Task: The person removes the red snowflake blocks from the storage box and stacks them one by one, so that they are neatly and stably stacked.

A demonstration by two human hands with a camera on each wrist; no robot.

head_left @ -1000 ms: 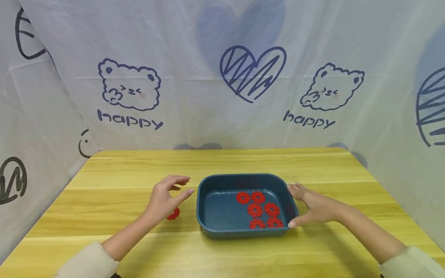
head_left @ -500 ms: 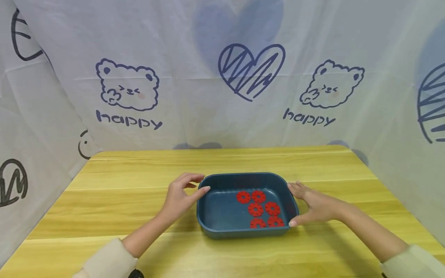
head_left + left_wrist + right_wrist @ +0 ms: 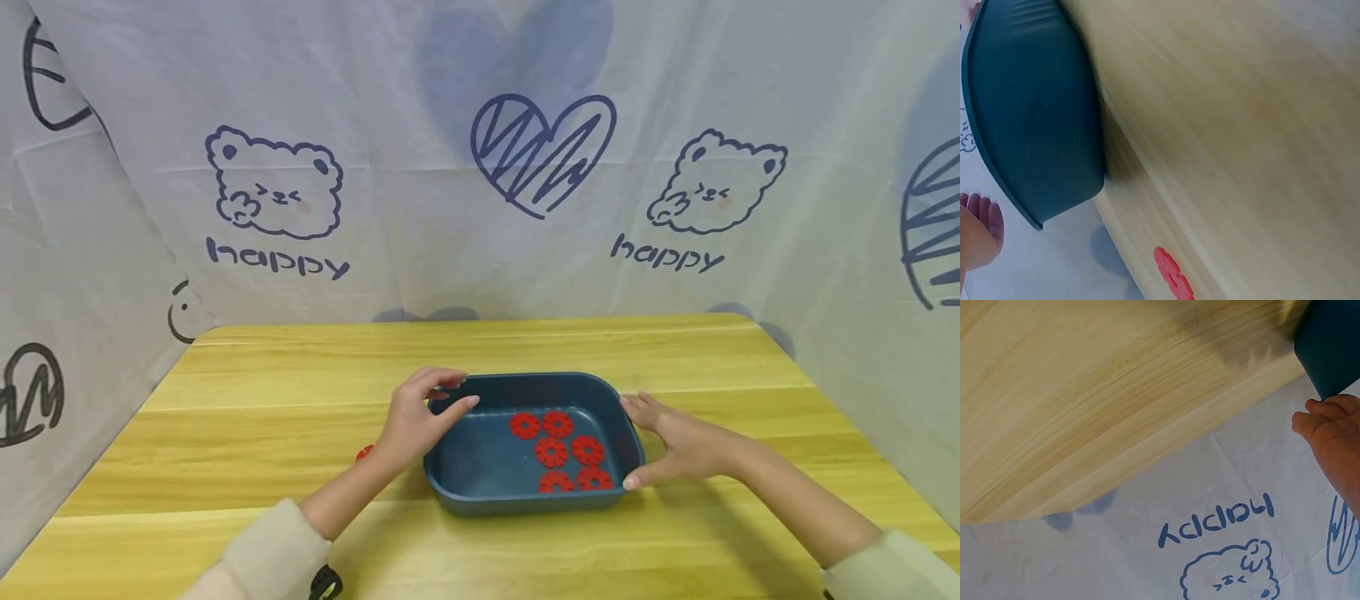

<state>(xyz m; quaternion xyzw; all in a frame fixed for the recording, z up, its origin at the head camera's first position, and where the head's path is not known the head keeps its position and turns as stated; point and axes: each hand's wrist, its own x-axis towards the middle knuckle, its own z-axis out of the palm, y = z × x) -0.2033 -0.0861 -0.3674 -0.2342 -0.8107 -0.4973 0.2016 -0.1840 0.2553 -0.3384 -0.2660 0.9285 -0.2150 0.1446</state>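
Note:
A dark blue rectangular tray (image 3: 487,498) stands on the table. Several red notched discs (image 3: 551,452) lie inside, mostly toward its right half. My left hand (image 3: 417,417) hovers over the tray's left end, thumb and fingers apart, nothing visible between them. In the left wrist view, that hand (image 3: 977,231) appears beyond the tray's outer wall (image 3: 1041,119). My right hand (image 3: 678,443) rests against the tray's right end, with the thumb by the front corner and the fingers by the rear one. Another red disc (image 3: 365,452) lies on the table, partly hidden behind my left forearm.
The wooden table (image 3: 247,375) extends around the tray on all sides. Behind it hangs a white cloth (image 3: 420,225) printed with bears and hearts. A dark wrist strap (image 3: 326,582) shows below the left sleeve.
My left hand has moved right, from beside the loose red disc to over the tray's left end. My right hand stays at the tray's right end, and the discs inside keep their places.

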